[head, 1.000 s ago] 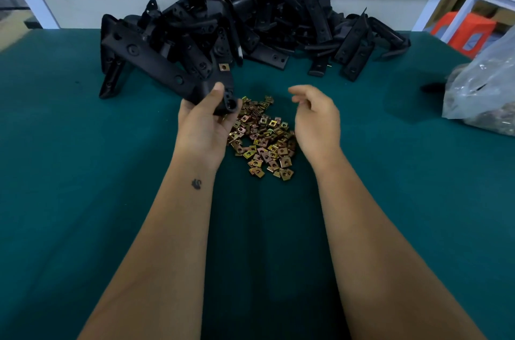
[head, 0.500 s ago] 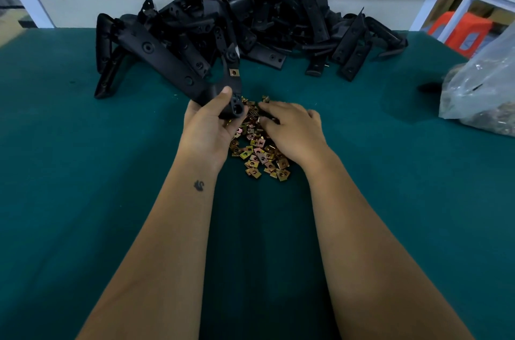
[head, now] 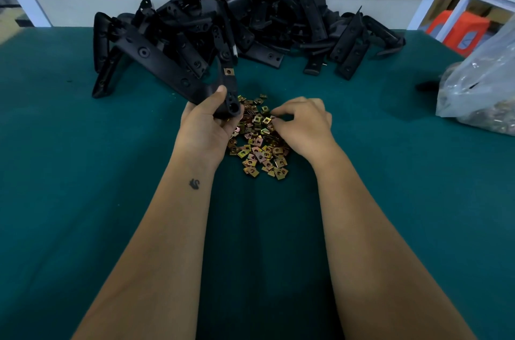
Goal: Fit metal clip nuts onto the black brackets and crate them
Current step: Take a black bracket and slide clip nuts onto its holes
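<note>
My left hand (head: 204,128) grips the corner of a long black bracket (head: 164,65) that slants up to the left. One brass clip nut (head: 228,71) sits on the bracket's short arm. A loose heap of brass clip nuts (head: 257,144) lies on the green table between my hands. My right hand (head: 302,123) rests on the heap's right side, its fingertips curled and pinching at a nut there. A big pile of black brackets (head: 250,19) lies at the back of the table.
The green table top (head: 83,172) stretches wide on both sides. A clear plastic bag (head: 482,83) of small parts sits at the right edge. An orange stool (head: 459,30) and a white frame stand beyond the table's far right corner.
My right hand dropped from above the heap onto the nuts and closed its fingertips there. My left hand kept its hold on the bracket, shifting only slightly.
</note>
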`<state>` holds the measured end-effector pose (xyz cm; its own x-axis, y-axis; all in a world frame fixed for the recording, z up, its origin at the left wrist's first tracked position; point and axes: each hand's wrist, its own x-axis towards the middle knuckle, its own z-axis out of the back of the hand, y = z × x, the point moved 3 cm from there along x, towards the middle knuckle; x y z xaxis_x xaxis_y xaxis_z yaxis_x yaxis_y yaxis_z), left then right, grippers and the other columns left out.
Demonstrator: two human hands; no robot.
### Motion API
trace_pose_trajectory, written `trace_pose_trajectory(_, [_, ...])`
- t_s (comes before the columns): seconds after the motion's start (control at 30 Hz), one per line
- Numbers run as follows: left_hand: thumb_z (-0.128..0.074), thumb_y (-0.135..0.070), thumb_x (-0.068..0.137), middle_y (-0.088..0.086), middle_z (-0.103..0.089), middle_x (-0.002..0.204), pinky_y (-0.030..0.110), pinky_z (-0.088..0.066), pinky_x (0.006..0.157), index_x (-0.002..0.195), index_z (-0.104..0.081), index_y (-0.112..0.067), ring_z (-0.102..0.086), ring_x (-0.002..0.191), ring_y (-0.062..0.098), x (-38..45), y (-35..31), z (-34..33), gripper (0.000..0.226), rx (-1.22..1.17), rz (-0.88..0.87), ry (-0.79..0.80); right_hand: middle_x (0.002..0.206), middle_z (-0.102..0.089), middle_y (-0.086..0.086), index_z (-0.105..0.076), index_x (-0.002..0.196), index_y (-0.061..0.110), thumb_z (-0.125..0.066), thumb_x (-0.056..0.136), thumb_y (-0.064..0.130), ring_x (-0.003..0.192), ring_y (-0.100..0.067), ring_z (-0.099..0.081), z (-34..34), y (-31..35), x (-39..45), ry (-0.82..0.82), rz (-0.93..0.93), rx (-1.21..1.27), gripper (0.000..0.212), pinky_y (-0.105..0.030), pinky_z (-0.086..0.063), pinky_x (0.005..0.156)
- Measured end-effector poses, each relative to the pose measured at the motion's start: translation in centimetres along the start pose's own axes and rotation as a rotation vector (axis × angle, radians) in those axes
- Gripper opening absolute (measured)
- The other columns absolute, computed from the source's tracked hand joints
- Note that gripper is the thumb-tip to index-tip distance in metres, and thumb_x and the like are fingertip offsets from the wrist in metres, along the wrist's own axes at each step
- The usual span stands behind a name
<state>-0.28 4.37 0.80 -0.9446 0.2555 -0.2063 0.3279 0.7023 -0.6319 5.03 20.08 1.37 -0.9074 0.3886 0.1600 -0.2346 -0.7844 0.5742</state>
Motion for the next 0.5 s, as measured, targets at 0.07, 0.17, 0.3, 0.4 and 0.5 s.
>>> trace_pose_trajectory(0.07, [-0.061, -0.003, 0.095, 0.012, -0.061, 0.114, 0.035, -0.061, 0.081, 0.104, -0.055, -0.010, -0.062, 0.104, 0.024, 0.0, 0.1, 0.0, 0.013, 0.006, 0.001, 0.003, 0.112, -0.059, 0.015, -0.074, 0.098, 0.036, -0.063, 0.092, 0.032, 0.129, -0.018, -0.033, 0.1, 0.0, 0.0, -0.004, -0.008, 0.045, 0.013, -0.032, -0.016, 0.094])
trace_pose_trajectory(0.17, [-0.062, -0.004, 0.095, 0.013, -0.062, 0.115, 0.035, -0.060, 0.080, 0.107, -0.055, -0.010, -0.063, 0.105, 0.025, 0.1, 0.1, 0.1, 0.015, 0.025, 0.000, 0.013, 0.099, -0.056, 0.018, -0.070, 0.087, 0.039, -0.068, 0.090, 0.029, 0.125, -0.018, -0.039, 0.3, 0.0, -0.1, -0.030, -0.024, 0.094, 0.010, -0.033, -0.020, 0.097])
trace_pose_trajectory(0.3, [-0.063, -0.004, 0.094, 0.012, -0.063, 0.115, 0.034, -0.060, 0.079, 0.107, -0.055, -0.010, -0.064, 0.105, 0.024, 0.0, 0.0, 0.1, 0.016, 0.036, -0.003, 0.019, 0.083, -0.062, 0.020, -0.066, 0.086, 0.030, -0.066, 0.090, 0.013, 0.092, -0.003, -0.059, 0.6, 0.6, -0.5, -0.187, -0.021, 0.384, 0.017, -0.027, -0.043, 0.095])
trace_pose_trajectory(0.4, [-0.063, -0.004, 0.094, 0.010, -0.065, 0.113, 0.034, -0.060, 0.078, 0.111, -0.056, -0.010, -0.067, 0.098, 0.021, -0.1, 0.2, 0.0, 0.019, 0.053, -0.002, 0.028, 0.087, -0.068, 0.010, -0.066, 0.089, 0.021, -0.064, 0.091, 0.005, 0.081, 0.005, -0.063, 0.8, 1.4, -0.6, -0.235, -0.007, 0.672, 0.017, -0.008, -0.045, 0.074])
trace_pose_trajectory(0.5, [-0.063, -0.005, 0.094, 0.011, -0.065, 0.115, 0.032, -0.059, 0.076, 0.114, -0.055, -0.008, -0.067, 0.098, 0.022, -0.3, 0.3, -0.3, 0.022, 0.080, 0.001, 0.038, 0.091, -0.072, 0.001, -0.065, 0.091, 0.019, -0.061, 0.092, 0.001, 0.087, -0.007, -0.071, 0.7, 2.0, -0.6, -0.196, -0.014, 0.903, 0.019, -0.016, -0.052, 0.076])
